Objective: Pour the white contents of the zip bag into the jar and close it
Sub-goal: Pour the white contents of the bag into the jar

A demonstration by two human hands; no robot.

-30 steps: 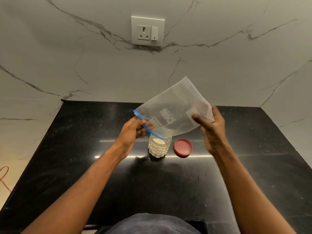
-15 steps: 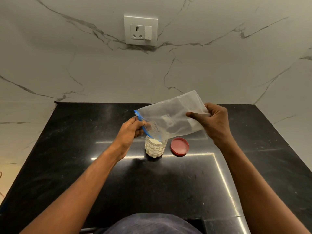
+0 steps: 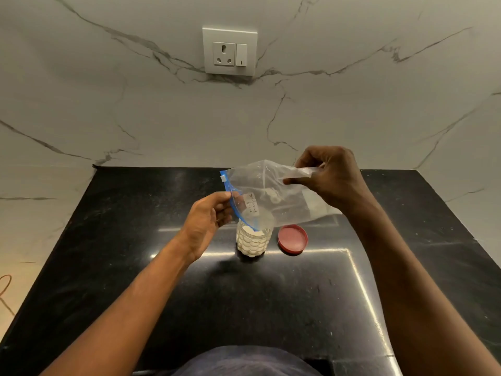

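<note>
A clear zip bag [image 3: 273, 194] with a blue zip strip hangs tilted over a small textured jar [image 3: 253, 241] full of white powder. The bag's open mouth dips into the jar's top. My left hand [image 3: 207, 218] pinches the blue zip edge just left of the jar. My right hand [image 3: 329, 180] grips the bag's bottom end, raised above and right of the jar. The bag looks nearly empty, with faint white traces inside. The jar's red lid [image 3: 292, 238] lies flat on the black counter [image 3: 135, 240], just right of the jar.
A marble wall with a white socket and switch plate [image 3: 230, 51] stands behind the counter. The counter's near edge runs by my body at the bottom of the view. An orange cord [image 3: 5, 291] shows on the floor at far left.
My right hand has lowered and bunched the bag's bottom end, so the bag lies flatter and more crumpled. My left hand keeps its pinch on the zip over the jar.
</note>
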